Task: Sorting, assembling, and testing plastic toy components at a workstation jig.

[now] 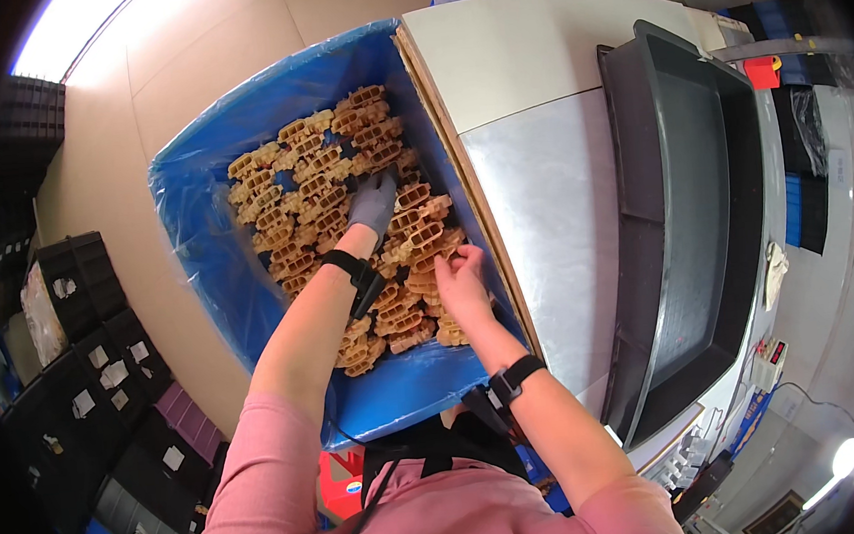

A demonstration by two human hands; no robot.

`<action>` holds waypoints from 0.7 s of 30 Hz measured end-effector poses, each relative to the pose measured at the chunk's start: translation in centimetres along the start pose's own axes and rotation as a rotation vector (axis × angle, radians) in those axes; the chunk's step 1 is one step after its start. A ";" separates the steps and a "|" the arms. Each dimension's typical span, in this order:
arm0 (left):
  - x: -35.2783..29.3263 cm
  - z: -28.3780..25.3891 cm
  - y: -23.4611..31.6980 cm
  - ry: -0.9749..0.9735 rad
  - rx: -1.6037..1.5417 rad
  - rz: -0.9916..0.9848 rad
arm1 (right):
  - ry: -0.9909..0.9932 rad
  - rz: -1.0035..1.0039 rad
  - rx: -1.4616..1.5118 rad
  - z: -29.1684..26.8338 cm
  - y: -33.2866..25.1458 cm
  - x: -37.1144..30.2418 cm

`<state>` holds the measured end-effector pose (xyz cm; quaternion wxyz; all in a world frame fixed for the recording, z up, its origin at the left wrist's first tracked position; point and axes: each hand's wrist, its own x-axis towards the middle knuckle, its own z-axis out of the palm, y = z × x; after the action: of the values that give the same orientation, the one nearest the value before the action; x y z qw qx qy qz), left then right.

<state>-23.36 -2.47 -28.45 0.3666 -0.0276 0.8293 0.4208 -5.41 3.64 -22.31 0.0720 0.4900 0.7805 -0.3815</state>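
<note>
A deep blue box [397,401] lined with clear plastic film stands before me, holding many tan moulded plastic parts [318,185] packed in rows. Each part has rectangular openings and an uneven outline. My left hand [373,203], in a grey glove, reaches in among the rows near the middle; its fingertips are hidden behind the parts. My bare right hand [463,279] is at the near right, its thumb and fingers closed on the edge of a tan plastic part [428,257] at the end of a raised row. Between both hands lie several parts of that row.
Right of the box is a light worktable [541,188] with a wooden edge strip [471,188] against the box. On it sits a large dark grey tray [634,150]. Black crates [86,394] are stacked at the left. A beige floor [200,54] shows behind the box.
</note>
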 end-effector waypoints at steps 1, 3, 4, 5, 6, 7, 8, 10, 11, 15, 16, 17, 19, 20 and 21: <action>-0.3 -0.9 -0.7 0.013 0.004 -0.013 | -0.018 -0.004 0.003 -0.3 -1.5 -0.9; -0.9 -2.2 -1.5 -0.027 -0.151 0.045 | -0.175 -0.282 -0.118 -2.7 -6.3 -2.9; -0.9 -2.1 -1.2 -0.030 -0.152 0.048 | -0.184 -0.447 -0.138 -2.6 -6.5 -2.9; -0.8 -2.2 -0.9 -0.050 -0.125 0.070 | -0.256 -0.519 -0.185 -2.6 -7.1 -2.9; -0.8 -2.3 -0.6 -0.069 -0.097 0.092 | -0.230 -0.612 -0.248 -1.8 -7.1 -2.6; -0.8 -2.1 -0.4 -0.072 -0.095 0.095 | -0.200 -0.703 -0.312 -1.3 -6.9 -2.2; -0.8 -2.0 -0.2 -0.078 -0.115 0.100 | -0.199 -0.702 -0.310 -0.8 -6.4 -1.6; -0.9 -1.9 -0.3 -0.082 -0.132 0.103 | -0.141 -0.740 -0.463 -0.2 -5.8 -0.6; -1.1 -1.9 -0.4 -0.064 -0.170 0.110 | -0.144 -0.740 -0.460 -0.1 -5.7 -0.4; -2.8 -2.2 1.4 -0.092 -0.236 0.132 | -0.064 -0.712 -0.442 -0.8 -5.2 0.3; -3.8 -3.7 3.2 -0.204 -0.132 0.135 | -0.074 -0.697 -0.422 -1.0 -5.2 0.4; -3.3 -3.6 2.6 -0.201 -0.132 0.134 | -0.084 -0.682 -0.402 -1.2 -5.2 0.4; -2.4 -3.2 1.4 -0.254 -0.019 0.186 | -0.103 -0.683 -0.405 -1.2 -5.2 0.2; -2.3 -2.9 1.3 -0.253 -0.018 0.188 | -0.103 -0.662 -0.415 -1.0 -5.3 0.1; -2.2 -2.4 1.3 -0.206 0.045 0.211 | -0.103 -0.641 -0.425 -0.9 -5.4 0.1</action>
<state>-23.63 -3.96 -25.25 0.4038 0.1115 0.7949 0.4389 -9.62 3.06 -18.91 0.0882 0.1757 0.9511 -0.2384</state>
